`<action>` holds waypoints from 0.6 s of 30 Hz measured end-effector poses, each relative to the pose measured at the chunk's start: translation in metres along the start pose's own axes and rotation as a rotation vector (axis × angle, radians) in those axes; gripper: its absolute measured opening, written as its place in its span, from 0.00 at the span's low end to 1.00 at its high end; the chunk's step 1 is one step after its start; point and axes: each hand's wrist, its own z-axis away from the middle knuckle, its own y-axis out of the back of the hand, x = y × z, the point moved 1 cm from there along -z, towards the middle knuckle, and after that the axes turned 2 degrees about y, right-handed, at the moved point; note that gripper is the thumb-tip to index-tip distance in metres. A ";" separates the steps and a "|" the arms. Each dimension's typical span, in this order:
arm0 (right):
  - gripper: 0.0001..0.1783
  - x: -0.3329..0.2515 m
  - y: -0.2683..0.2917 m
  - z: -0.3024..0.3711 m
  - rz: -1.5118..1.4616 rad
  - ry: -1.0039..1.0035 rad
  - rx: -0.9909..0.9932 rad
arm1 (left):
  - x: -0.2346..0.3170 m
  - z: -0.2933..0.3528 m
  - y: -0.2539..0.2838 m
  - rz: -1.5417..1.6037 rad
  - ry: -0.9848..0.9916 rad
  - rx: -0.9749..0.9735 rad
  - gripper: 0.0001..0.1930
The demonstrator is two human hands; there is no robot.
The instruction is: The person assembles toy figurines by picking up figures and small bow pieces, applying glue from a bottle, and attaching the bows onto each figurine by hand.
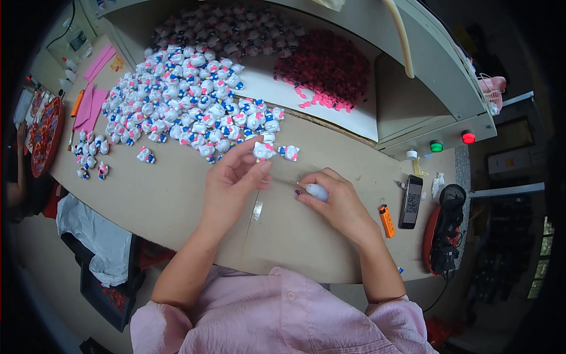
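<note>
My left hand is closed in a pinch on a small white cat-head figurine, held just above the tabletop between thumb and index finger. Beside it on the table lies a second white cat figurine with pink and blue parts. My right hand is wrapped round a small pale squeeze bottle with a thin tip pointing toward the left hand. A tiny dark purple piece shows at the right fingertips; how it is held cannot be made out.
A large heap of cat figurines covers the far left, and a pile of small pink pieces lies under the grey hood. An orange lighter, a phone and a black-and-red pouch are at right. Pink sheets lie left.
</note>
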 end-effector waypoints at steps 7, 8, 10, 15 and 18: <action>0.09 0.000 -0.011 0.006 -0.021 -0.015 0.099 | -0.006 0.005 0.002 -0.031 0.047 -0.049 0.22; 0.09 0.000 -0.007 0.004 -0.016 -0.006 0.091 | -0.010 0.002 0.000 -0.026 0.041 -0.039 0.22; 0.09 -0.003 -0.008 0.002 0.005 0.009 0.095 | -0.018 -0.003 0.003 -0.025 0.038 -0.103 0.22; 0.10 -0.009 -0.003 -0.014 -0.068 0.032 0.116 | -0.004 -0.010 0.007 -0.002 0.026 -0.046 0.22; 0.11 -0.016 -0.005 -0.014 0.041 0.137 0.062 | -0.006 -0.001 0.011 0.058 0.008 0.005 0.24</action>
